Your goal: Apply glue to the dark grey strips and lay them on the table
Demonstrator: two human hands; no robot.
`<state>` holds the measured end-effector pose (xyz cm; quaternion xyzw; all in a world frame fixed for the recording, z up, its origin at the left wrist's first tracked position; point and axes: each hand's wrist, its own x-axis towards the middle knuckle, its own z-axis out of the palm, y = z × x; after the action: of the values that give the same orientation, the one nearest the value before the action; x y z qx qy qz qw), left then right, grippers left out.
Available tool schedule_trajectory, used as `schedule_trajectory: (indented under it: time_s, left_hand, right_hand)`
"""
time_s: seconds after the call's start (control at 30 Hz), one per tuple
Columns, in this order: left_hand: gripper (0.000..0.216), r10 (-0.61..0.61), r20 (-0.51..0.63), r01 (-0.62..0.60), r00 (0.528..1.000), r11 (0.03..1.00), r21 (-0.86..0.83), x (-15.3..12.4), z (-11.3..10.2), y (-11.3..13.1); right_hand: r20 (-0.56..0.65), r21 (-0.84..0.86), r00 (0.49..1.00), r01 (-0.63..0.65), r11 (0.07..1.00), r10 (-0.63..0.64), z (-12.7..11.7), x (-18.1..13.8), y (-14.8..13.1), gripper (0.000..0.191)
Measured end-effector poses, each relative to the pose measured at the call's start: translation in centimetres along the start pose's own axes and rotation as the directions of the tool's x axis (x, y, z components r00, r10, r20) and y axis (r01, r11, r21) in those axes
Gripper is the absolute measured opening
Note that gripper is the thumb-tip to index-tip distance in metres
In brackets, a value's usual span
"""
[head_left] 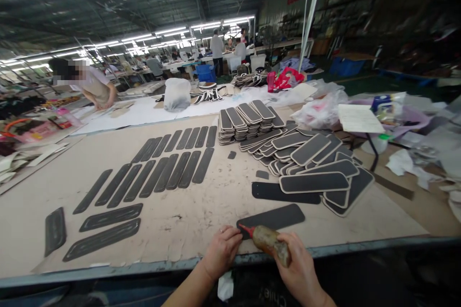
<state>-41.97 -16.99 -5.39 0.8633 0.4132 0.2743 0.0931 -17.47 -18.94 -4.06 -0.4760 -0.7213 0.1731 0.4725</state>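
A dark grey strip with rounded ends [279, 217] lies flat near the table's front edge. My left hand [222, 250] is at its left end, fingers curled together and thumb and fingertips closed on that end. My right hand [298, 266] is wrapped round a stained, yellowish-brown glue bottle [268, 240]. The bottle tilts so its red nozzle points left, with the tip at the strip's left end near my left fingertips. Just behind lies another dark strip [268, 192], partly under pale-edged pieces [314, 182]. Several shiny-looking dark strips [133, 182] lie in rows on the left.
Neat stacks of pale-edged pieces [248, 117] stand at the back, beside a loose heap. Plastic bags [324, 105], a white card [361, 118] and a purple basin [410, 124] crowd the right. A co-worker [91, 84] bends over the table at far left.
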Motion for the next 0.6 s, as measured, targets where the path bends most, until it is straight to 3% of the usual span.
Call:
schedule_trajectory:
  time_s: [0.3,0.6]
  left_hand:
    - [0.025,0.004,-0.021,-0.004,1.0,1.0,-0.002,0.0,0.0,-0.2]
    - [0.026,0.0,0.002,0.0,1.0,1.0,0.001,-0.3,0.0,-0.4]
  right_hand:
    - [-0.168,-0.21,0.986,-0.054,0.976,0.019,-3.9,-0.3,2.4,0.017]
    - [-0.378,-0.484,0.925,-0.164,0.86,-0.036,-8.5,-0.2,5.5,0.028]
